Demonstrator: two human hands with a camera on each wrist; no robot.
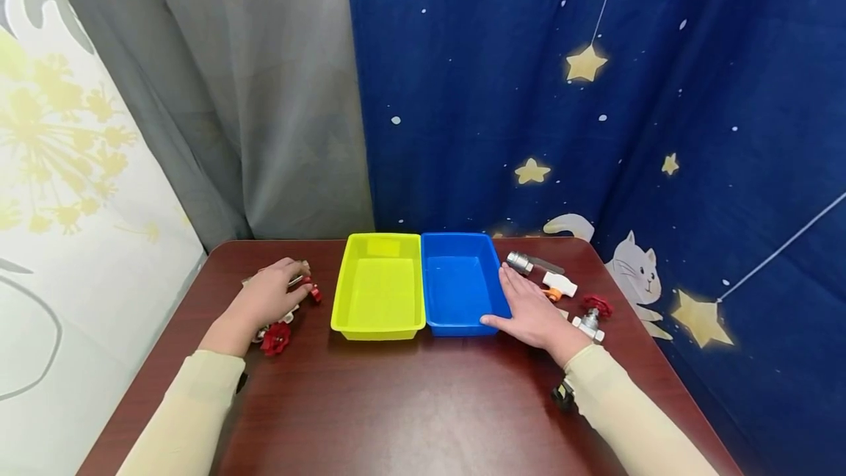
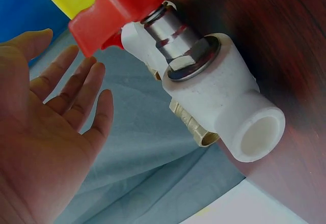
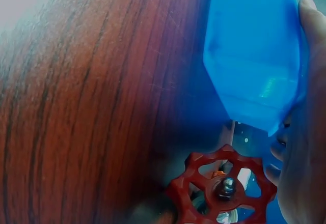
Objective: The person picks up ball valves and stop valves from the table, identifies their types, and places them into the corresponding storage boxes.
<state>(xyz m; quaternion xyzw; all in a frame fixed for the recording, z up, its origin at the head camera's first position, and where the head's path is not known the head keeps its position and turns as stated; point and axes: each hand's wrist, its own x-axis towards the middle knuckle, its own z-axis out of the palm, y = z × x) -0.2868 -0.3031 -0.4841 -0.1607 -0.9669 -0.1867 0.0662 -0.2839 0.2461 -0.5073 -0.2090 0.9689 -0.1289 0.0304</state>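
Observation:
My left hand [image 1: 274,296], fingers loosely bent and apart, hovers over a small group of valves on the left of the table. In the left wrist view, its fingertips are near the red handle [image 2: 117,12] of a white plastic valve [image 2: 209,86], with a brass fitting [image 2: 193,124] behind. A red handwheel [image 1: 275,339] lies below that hand. My right hand [image 1: 529,311] has its fingers extended along the right side of the blue tray [image 1: 459,285], thumb at the front corner of its rim. A red handwheel [image 3: 224,183] shows beside this hand in the right wrist view.
Left of the blue tray, and against it, stands a yellow tray [image 1: 378,292]. On the right lie a metal coupling [image 1: 520,263], a white fitting [image 1: 560,284], an orange handle [image 1: 554,294] and a valve with a red handwheel [image 1: 597,306]. Curtains [image 1: 463,94] hang behind the table.

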